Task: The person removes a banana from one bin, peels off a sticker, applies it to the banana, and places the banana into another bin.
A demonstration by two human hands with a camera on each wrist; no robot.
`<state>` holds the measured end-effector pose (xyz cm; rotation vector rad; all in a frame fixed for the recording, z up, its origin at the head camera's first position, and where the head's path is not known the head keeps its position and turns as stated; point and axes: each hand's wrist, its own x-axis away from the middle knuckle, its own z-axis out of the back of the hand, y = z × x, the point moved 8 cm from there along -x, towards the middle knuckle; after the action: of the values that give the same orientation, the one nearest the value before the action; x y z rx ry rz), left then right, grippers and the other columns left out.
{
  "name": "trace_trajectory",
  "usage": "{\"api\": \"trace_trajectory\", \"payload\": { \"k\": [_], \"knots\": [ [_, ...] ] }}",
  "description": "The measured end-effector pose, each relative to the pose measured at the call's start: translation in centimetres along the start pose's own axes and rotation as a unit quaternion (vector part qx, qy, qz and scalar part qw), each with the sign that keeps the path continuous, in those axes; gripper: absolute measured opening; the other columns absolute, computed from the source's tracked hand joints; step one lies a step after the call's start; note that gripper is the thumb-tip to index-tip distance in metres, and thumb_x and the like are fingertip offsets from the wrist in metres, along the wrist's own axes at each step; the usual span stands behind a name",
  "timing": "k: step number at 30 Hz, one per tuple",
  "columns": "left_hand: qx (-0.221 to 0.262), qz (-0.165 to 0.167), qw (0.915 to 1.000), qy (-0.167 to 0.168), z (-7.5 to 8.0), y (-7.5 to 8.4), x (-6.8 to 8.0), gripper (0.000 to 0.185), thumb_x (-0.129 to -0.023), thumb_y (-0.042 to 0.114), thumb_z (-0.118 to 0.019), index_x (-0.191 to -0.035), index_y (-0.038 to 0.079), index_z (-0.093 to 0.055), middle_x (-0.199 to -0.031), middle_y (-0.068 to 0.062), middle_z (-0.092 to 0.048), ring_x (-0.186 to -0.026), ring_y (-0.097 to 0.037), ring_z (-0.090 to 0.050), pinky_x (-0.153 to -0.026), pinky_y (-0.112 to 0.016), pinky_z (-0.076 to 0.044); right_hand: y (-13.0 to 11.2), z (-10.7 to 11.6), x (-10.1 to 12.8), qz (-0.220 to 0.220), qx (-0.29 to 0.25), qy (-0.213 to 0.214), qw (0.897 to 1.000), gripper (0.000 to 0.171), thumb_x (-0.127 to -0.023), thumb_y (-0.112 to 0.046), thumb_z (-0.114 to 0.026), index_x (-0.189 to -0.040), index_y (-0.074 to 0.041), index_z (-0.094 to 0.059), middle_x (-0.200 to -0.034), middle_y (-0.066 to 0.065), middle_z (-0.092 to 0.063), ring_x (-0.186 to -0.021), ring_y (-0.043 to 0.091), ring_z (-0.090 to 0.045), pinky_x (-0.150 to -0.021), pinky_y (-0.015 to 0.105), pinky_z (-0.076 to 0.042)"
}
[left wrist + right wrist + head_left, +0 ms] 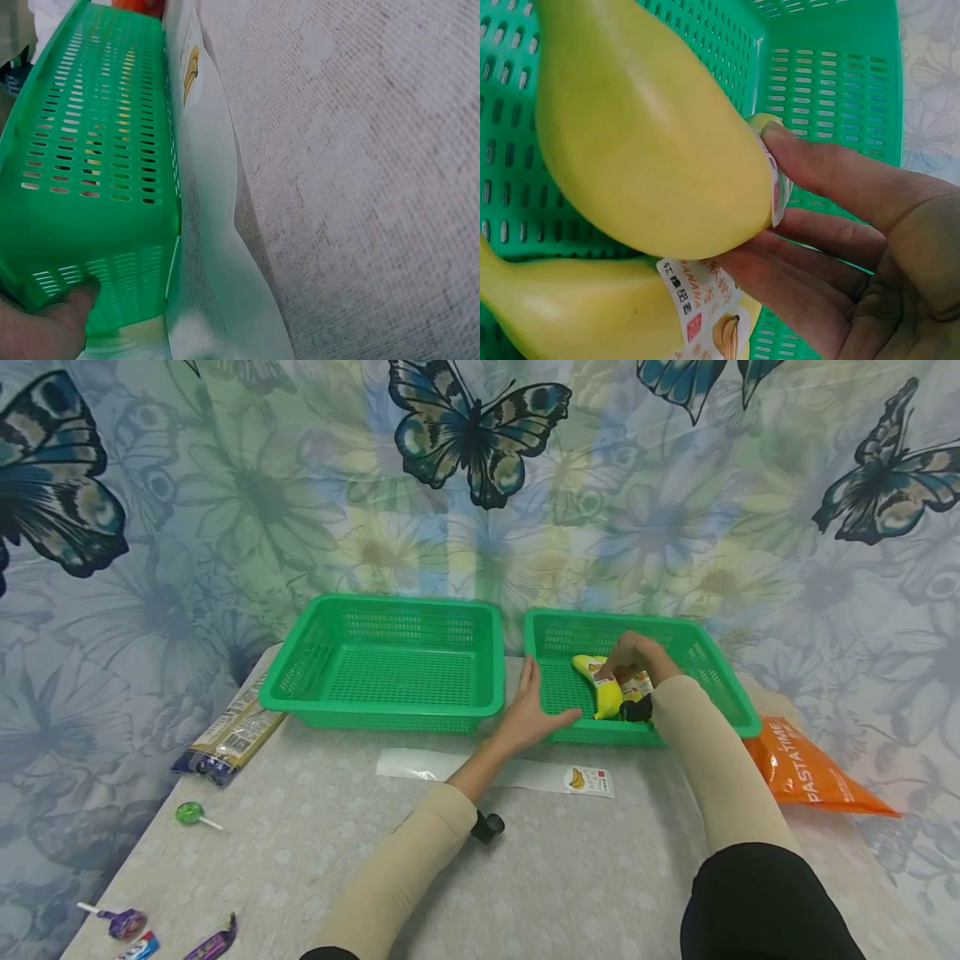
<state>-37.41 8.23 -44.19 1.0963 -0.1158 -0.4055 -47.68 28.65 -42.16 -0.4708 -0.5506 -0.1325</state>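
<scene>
My right hand is inside the right green basket. In the right wrist view, its thumb and fingers grip the wide end of a yellow banana by its printed label. A second banana with a white banana-picture label lies beside it on the basket floor. My left hand rests against the left end of this basket, fingers straight up along its side and thumb spread toward the front. In the left wrist view, the left thumb touches the basket's end wall.
Another green basket stands to the left. A clear plastic sleeve with a banana label lies in front. An orange pasta bag is at right, a gold packet at left. A green lollipop and several wrapped sweets lie front left.
</scene>
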Motion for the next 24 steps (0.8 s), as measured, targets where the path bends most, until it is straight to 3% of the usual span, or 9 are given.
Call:
{"api": "trace_trajectory", "payload": {
  "k": [5,12,16,19,24],
  "knots": [
    [0.002,-0.003,1.0,0.003,0.1,0.0,0.1,0.112,-0.085,0.049,-0.07,-0.157,0.016,0.009,-0.164,0.006,0.02,-0.153,-0.029,-0.007,-0.117,-0.054,-0.031,-0.3,-0.1,-0.2,-0.026,0.026,0.036,0.999,0.062,-0.081,-0.027,-0.08,-0.127,0.007,-0.056,-0.131,0.025,-0.056,-0.114,0.036,-0.06,-0.096,0.049,-0.052],
    [0.003,-0.001,1.0,0.0,-0.1,0.0,0.1,0.111,-0.085,0.049,-0.07,-0.157,0.017,0.009,-0.164,0.006,0.02,-0.152,-0.03,-0.009,-0.116,-0.054,-0.032,-1.3,-0.5,0.2,-0.033,0.043,0.06,0.997,0.057,-0.078,-0.016,-0.082,-0.123,0.008,-0.058,-0.11,0.023,-0.067,-0.092,0.03,-0.07,-0.083,0.041,-0.058],
    [-0.007,0.002,1.0,-0.005,-0.3,0.0,0.2,0.112,-0.085,0.05,-0.07,-0.156,0.018,0.01,-0.163,0.007,0.021,-0.152,-0.031,-0.009,-0.116,-0.054,-0.033,-1.2,-0.8,0.2,-0.033,0.064,0.058,0.996,0.044,-0.081,-0.012,-0.08,-0.116,0.008,-0.063,-0.097,0.02,-0.07,-0.084,0.027,-0.07,-0.078,0.038,-0.059],
    [-0.009,0.003,0.9999,-0.006,-0.2,0.1,0.3,0.112,-0.085,0.051,-0.069,-0.156,0.019,0.011,-0.162,0.009,0.022,-0.152,-0.031,-0.01,-0.116,-0.053,-0.033,-1.0,-0.8,0.2,-0.032,0.063,0.065,0.995,0.033,-0.081,-0.01,-0.079,-0.107,0.006,-0.067,-0.094,0.019,-0.07,-0.082,0.026,-0.071,-0.077,0.038,-0.06],
    [-0.003,0.001,1.0,-0.004,0.0,0.2,0.3,0.113,-0.084,0.054,-0.069,-0.157,0.017,0.009,-0.163,0.009,0.021,-0.152,-0.031,-0.01,-0.116,-0.054,-0.033,-1.2,-0.6,0.2,-0.026,0.06,0.062,0.996,0.033,-0.081,-0.011,-0.078,-0.107,0.006,-0.067,-0.1,0.021,-0.068,-0.084,0.027,-0.07,-0.079,0.039,-0.059]
  ]
}}
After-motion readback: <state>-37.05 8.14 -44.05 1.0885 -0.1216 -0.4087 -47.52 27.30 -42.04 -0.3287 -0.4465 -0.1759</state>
